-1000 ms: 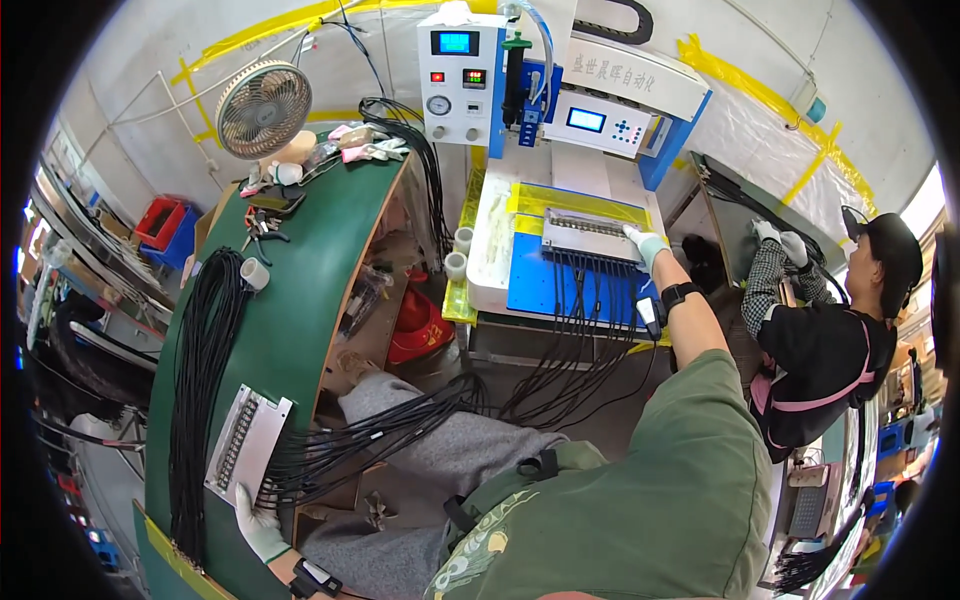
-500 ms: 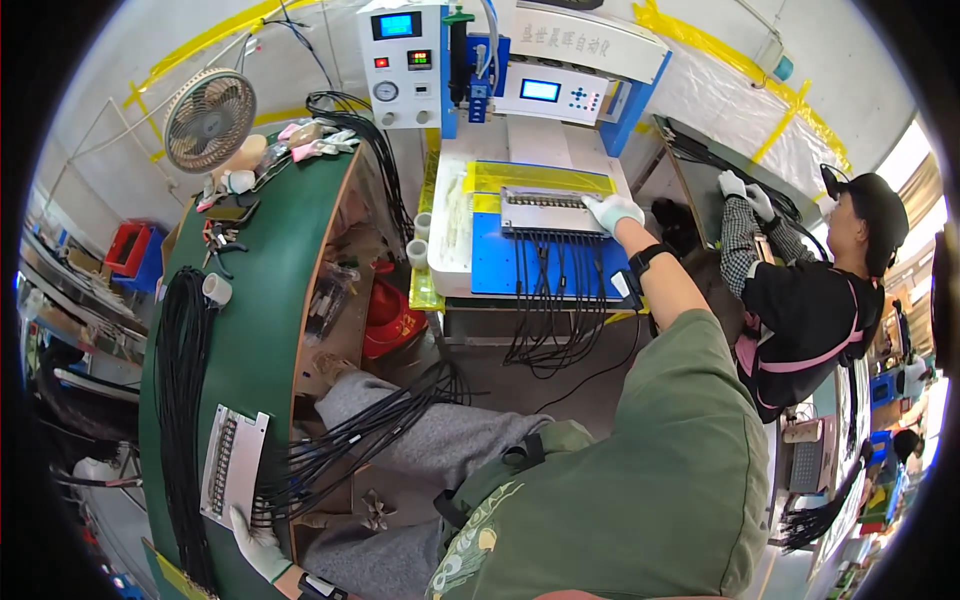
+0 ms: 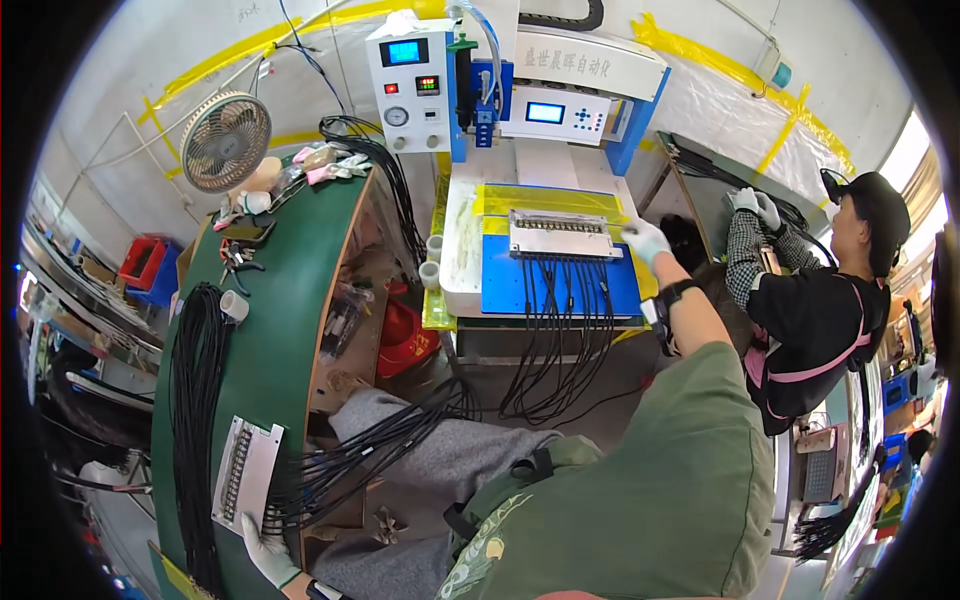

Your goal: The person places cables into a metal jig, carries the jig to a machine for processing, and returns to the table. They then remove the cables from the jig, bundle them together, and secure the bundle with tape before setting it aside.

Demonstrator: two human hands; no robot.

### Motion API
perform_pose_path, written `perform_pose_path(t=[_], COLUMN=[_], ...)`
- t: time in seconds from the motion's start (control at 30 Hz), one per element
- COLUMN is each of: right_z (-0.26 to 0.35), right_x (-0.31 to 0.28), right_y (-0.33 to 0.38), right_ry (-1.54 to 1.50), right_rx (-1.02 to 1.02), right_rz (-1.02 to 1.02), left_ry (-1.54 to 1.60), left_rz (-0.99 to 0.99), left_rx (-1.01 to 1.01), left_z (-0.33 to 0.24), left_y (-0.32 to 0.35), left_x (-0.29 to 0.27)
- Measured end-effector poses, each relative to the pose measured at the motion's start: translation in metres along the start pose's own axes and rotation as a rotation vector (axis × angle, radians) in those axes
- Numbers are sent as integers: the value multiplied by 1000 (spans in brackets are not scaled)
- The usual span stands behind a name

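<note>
On the green table at the lower left lies a silvery metal terminal plate (image 3: 257, 483) with a row of terminals and black cables running off its right side over my lap. My left hand (image 3: 266, 553), in a white glove, grips its near edge, the thumb on top. A second terminal plate (image 3: 563, 238) rests on the machine's blue bed (image 3: 500, 287), its black cables (image 3: 555, 340) hanging over the front. Just off that plate's right end is my gloved right hand (image 3: 647, 241), holding nothing, fingers loosely bent and apart.
Behind the blue bed stands a white and blue machine (image 3: 575, 50) with a control box (image 3: 412, 85). A bundle of black cables (image 3: 197, 420), pliers (image 3: 238, 268) and a fan (image 3: 227, 142) are on the left table. At right, a person (image 3: 825, 290) works with gloved hands.
My right hand has let go of the plate on the machine and drawn away to the right. My left hand stays at the near plate. The whole view has shifted slightly.
</note>
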State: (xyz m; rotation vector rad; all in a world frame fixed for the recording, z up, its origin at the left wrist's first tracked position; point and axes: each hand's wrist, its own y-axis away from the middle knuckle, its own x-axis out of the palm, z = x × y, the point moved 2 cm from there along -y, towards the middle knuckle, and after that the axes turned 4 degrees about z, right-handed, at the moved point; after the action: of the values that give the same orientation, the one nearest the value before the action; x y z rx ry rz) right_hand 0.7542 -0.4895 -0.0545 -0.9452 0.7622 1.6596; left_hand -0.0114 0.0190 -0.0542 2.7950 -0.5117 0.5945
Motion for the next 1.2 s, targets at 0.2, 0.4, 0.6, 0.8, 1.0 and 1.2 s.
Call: perform_pose_path(t=[0.2, 0.4, 0.6, 0.8, 1.0, 1.2], right_z=[-111, -56, -52, 52, 283, 472], right_x=[23, 19, -23, -16, 113, 227], right_y=[48, 105, 89, 39, 85, 217], right_ry=[97, 363, 516, 150, -612, -613], right_rx=[-287, 67, -3, -375, -533, -506], right_rz=[425, 162, 340, -206, 608, 1351], left_ry=[21, -17, -12, -34, 52, -173], left_rz=[5, 30, 6, -44, -147, -21], left_rx=[2, 1, 25, -17, -20, 308], left_z=[-3, -1, 9, 2, -5, 20], left_y=[0, -2, -7, -4, 7, 24], left_x=[-3, 0, 6, -8, 42, 18])
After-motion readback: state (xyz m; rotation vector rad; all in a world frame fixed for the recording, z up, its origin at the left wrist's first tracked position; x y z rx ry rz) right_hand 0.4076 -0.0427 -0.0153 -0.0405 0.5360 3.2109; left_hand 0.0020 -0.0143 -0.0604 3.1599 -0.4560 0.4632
